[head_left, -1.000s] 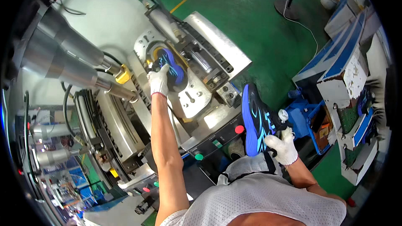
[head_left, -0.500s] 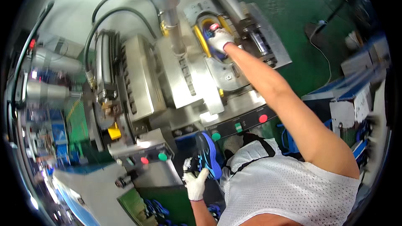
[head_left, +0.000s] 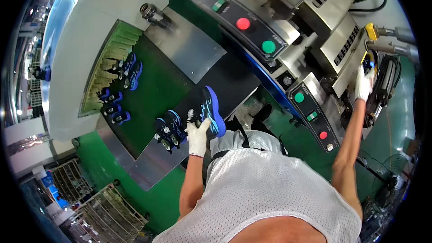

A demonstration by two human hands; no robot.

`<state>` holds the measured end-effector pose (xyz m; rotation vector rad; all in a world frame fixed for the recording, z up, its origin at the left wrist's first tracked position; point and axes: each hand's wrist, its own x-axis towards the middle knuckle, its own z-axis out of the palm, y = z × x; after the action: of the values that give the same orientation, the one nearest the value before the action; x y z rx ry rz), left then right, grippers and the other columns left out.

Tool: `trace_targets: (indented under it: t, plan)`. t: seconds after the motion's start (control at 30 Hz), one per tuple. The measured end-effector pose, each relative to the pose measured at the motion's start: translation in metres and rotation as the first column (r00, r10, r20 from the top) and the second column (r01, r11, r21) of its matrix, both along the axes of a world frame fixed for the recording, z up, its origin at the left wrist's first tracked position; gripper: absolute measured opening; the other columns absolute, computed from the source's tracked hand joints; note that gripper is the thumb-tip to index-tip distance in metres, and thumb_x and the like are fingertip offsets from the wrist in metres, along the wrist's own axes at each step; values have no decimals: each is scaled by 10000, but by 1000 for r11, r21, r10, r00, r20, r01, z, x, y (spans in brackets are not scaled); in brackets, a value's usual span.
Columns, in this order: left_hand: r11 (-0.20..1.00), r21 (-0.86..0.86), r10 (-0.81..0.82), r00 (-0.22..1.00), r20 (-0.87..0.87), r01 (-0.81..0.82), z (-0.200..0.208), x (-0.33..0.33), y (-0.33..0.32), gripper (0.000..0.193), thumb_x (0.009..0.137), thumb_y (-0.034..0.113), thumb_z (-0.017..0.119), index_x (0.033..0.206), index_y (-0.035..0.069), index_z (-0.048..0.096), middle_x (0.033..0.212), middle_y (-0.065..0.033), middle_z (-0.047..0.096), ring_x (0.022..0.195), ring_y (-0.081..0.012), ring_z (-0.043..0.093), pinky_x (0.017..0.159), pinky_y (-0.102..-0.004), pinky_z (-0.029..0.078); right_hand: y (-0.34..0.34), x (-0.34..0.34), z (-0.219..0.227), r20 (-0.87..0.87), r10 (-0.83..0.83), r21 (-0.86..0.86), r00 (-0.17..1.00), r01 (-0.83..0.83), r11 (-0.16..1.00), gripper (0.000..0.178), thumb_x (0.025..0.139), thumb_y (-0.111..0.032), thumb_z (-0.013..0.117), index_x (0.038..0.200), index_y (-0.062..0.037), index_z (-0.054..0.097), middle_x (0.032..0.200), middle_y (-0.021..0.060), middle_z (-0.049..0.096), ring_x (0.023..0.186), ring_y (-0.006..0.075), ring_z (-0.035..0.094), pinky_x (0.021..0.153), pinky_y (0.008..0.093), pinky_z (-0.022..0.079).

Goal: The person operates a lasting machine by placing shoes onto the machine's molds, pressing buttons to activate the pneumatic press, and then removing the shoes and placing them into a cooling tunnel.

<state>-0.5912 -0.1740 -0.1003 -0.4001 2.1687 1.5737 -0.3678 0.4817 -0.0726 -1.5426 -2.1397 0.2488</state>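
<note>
Gloved in white, my left hand point(head_left: 196, 137) is closed round a black sneaker point(head_left: 212, 110) with a light-blue pattern and a blue-violet sole. The shoe is tilted, sole toward my right, just in front of my waist. My right arm stretches far out to the right. Its gloved right hand point(head_left: 363, 84) grips a shoe point(head_left: 370, 61) at the pressing machine point(head_left: 335, 40); only a small dark and blue part of that shoe shows beyond the fingers. Beside my left hand, a pair of similar sneakers point(head_left: 170, 128) stands on the metal ledge.
Control panels with red and green buttons point(head_left: 243, 23) line the machine's front. Left of me, a green conveyor belt point(head_left: 157, 76) carries several sneakers point(head_left: 130, 72) near a fringed tunnel opening point(head_left: 110, 63). Wire racks point(head_left: 110, 209) stand on the floor at lower left.
The view has swung to the left, bringing the conveyor into sight and pushing the machine to the right. My left hand keeps its shoe; my right hand stays at the machine.
</note>
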Motion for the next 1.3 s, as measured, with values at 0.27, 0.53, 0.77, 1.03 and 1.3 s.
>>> trace_targets:
  t: [0.27, 0.53, 0.77, 1.03, 1.3]
  plan:
    - [966, 224, 133, 991, 4, -130, -8, -92, -105, 687, 918, 86, 730, 1528, 10, 422, 1369, -110, 589, 1213, -212, 569, 1057, -382, 460, -300, -72, -96, 752, 233, 81, 617, -437, 896, 872, 847, -259, 742, 1531, 99, 337, 1631, 336, 248, 1511, 536, 219, 1251, 548, 222]
    - [869, -147, 452, 879, -153, -472, -48, -142, -262, 580, 904, 299, 778, 1291, -95, 604, 1189, -171, 682, 995, -244, 659, 879, -407, 560, -561, -251, -43, -44, 889, -675, 456, -669, 311, 809, 863, -400, 722, 1512, 7, 462, 1579, 274, 420, 1512, 364, 371, 1246, 443, 304]
    - [805, -290, 528, 848, -46, -517, -58, -145, -307, 583, 921, 266, 785, 1305, -119, 577, 1222, -207, 659, 1031, -268, 645, 923, -396, 537, -770, -297, -143, 14, 920, -729, 391, -626, 278, 803, 772, -207, 758, 1504, -157, 434, 1521, 295, 358, 1172, 546, 544, 941, 573, 528]
    - [861, -506, 43, 999, -29, -51, -49, -180, -269, 848, 898, 425, 780, 1528, -19, 427, 1353, -260, 627, 1169, -373, 645, 1034, -461, 506, -681, -300, -79, -286, 375, -955, 882, -295, -37, 728, 809, -255, 764, 1480, -121, 516, 1292, 197, 666, 1165, 321, 668, 1011, 382, 520]
    - [704, -286, -699, 707, -111, 650, -12, -130, -69, 828, 863, 223, 809, 1551, 10, 401, 1480, -203, 528, 1285, -310, 566, 1123, -418, 430, -572, -158, -13, -571, -126, -776, 811, -483, 406, 757, 807, -242, 774, 1495, -88, 498, 1183, 86, 679, 908, 160, 678, 815, 312, 567]
